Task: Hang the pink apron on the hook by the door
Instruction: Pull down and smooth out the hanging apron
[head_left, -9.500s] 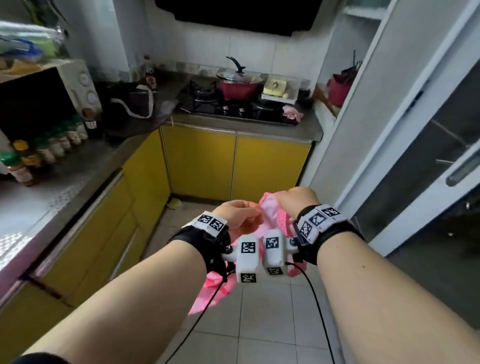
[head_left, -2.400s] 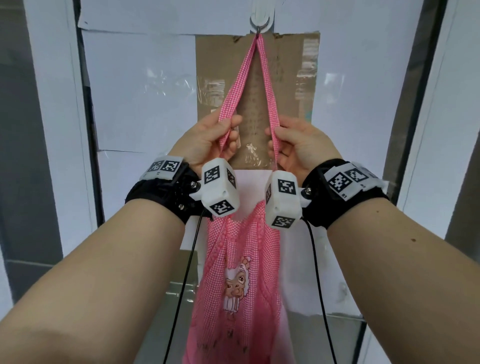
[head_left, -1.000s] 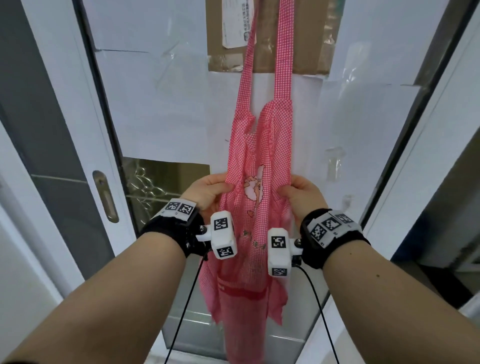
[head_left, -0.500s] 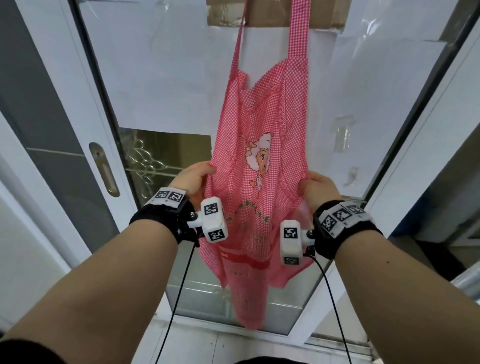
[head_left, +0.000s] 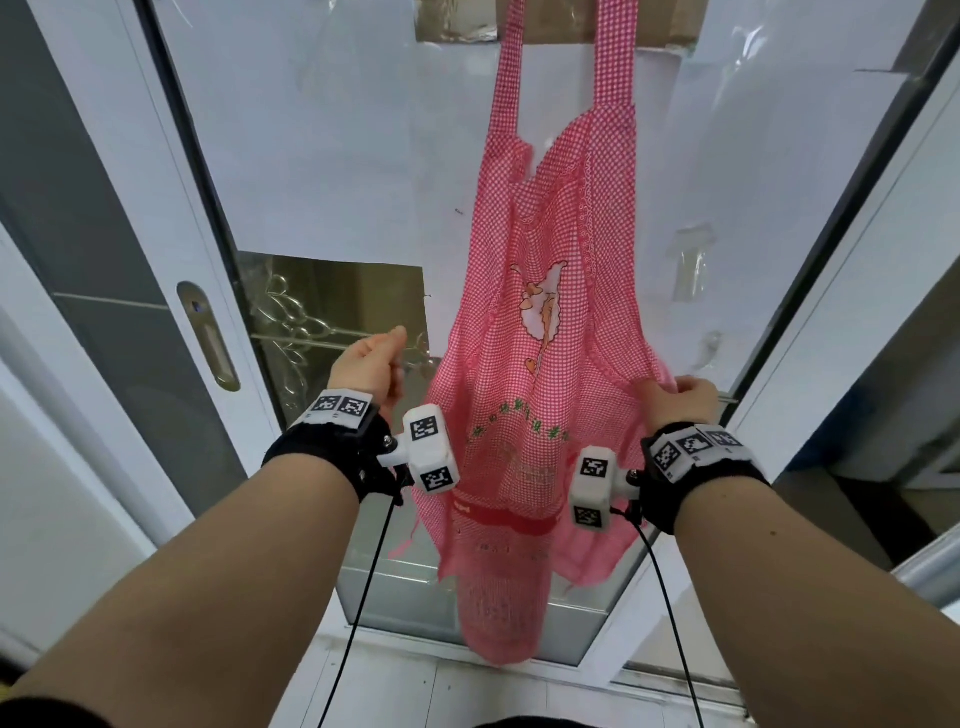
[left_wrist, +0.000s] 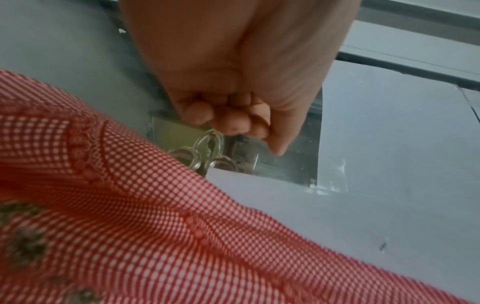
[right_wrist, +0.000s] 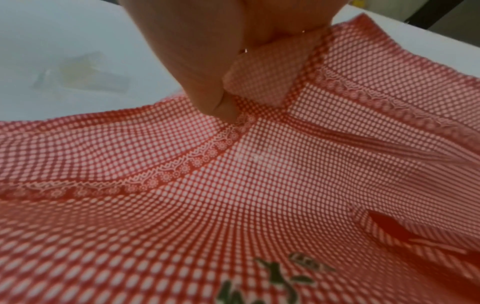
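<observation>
Currently the right hand (head_left: 675, 400) is pinching the side edge of the pink gingham fabric apron (head_left: 545, 338) (hanging against the white door (head_left: 363, 156)); the left hand (head_left: 369, 364), fingers curled empty, is hovering just beside it.

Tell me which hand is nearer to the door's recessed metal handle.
Left. The left hand hangs curled and empty just right of the door handle, off the pink apron. The right hand pinches the apron's far edge, beyond the cloth.
</observation>
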